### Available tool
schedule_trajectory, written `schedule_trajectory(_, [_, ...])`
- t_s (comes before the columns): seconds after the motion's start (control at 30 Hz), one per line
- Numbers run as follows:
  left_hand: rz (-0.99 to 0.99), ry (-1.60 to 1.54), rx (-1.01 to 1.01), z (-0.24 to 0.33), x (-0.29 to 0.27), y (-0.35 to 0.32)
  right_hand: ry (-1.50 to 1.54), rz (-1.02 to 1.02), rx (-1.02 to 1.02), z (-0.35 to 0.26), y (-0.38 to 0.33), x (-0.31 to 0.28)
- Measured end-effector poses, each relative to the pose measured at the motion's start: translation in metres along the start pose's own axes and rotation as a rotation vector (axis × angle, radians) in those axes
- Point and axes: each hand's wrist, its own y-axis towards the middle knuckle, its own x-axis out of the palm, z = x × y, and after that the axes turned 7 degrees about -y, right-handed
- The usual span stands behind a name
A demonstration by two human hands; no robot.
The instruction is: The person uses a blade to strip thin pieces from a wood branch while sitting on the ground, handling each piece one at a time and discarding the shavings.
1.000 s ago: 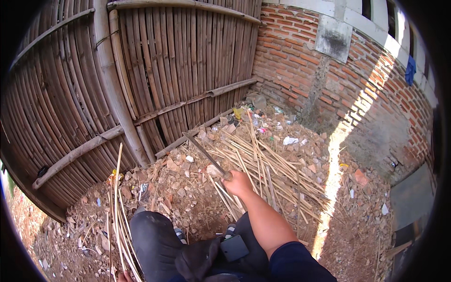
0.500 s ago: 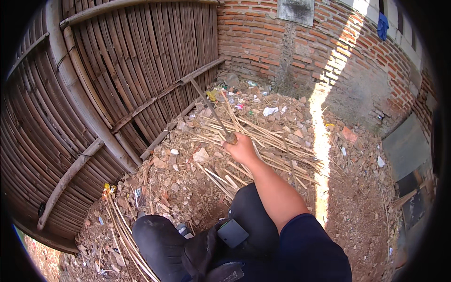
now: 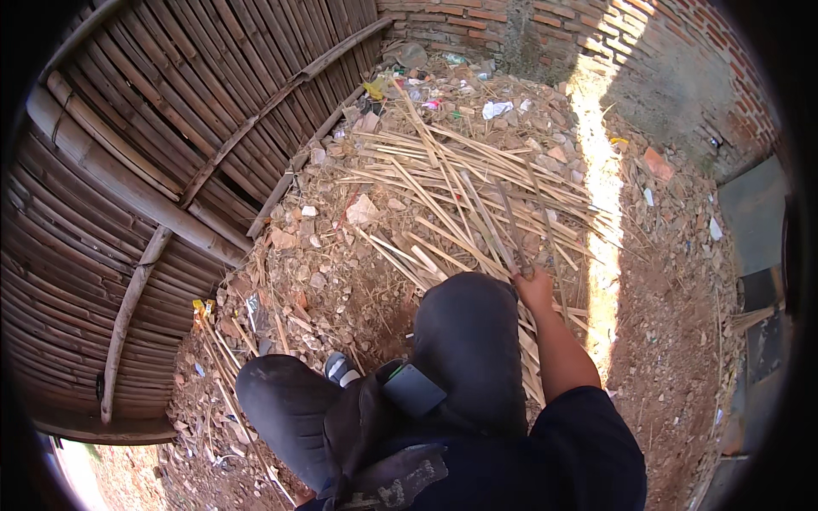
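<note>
I see the right hand (image 3: 534,288) closed around a thin bamboo strip (image 3: 509,232) at the near edge of the strip pile (image 3: 460,183), just beyond the right knee (image 3: 469,315). Left hand: out of view, hidden below the legs

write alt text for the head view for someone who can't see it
Seen from above, a crouching person's right hand grips thin bamboo strips from a pile of strips on rubble-strewn dirt. Dark-trousered knees fill the lower middle, a bamboo fence curves along the left, and a brick wall stands behind. The left hand is out of view.
</note>
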Motion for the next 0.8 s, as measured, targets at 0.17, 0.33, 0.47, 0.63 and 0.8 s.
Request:
schedule_trajectory(0.17, [-0.020, 0.037, -0.013, 0.004, 0.007, -0.001, 0.122, -0.007, 0.215, 0.058, -0.015, 0.026])
schedule_trajectory(0.33, [-0.033, 0.073, -0.017, 0.024, 0.016, 0.009, -0.021, 0.012, 0.131, 0.088, 0.006, 0.059])
schedule_trajectory(0.47, [-0.030, 0.081, -0.035, 0.032, 0.024, 0.009, -0.044, 0.047, -0.005, 0.078, 0.024, 0.063])
schedule_trajectory(0.63, [-0.035, 0.086, -0.071, 0.041, 0.036, 0.008, 0.005, -0.113, 0.095, 0.109, 0.028, 0.094])
schedule_trajectory(0.8, [-0.018, 0.065, -0.115, 0.033, 0.043, -0.004, -0.095, -0.201, 0.033, 0.091, 0.002, 0.083])
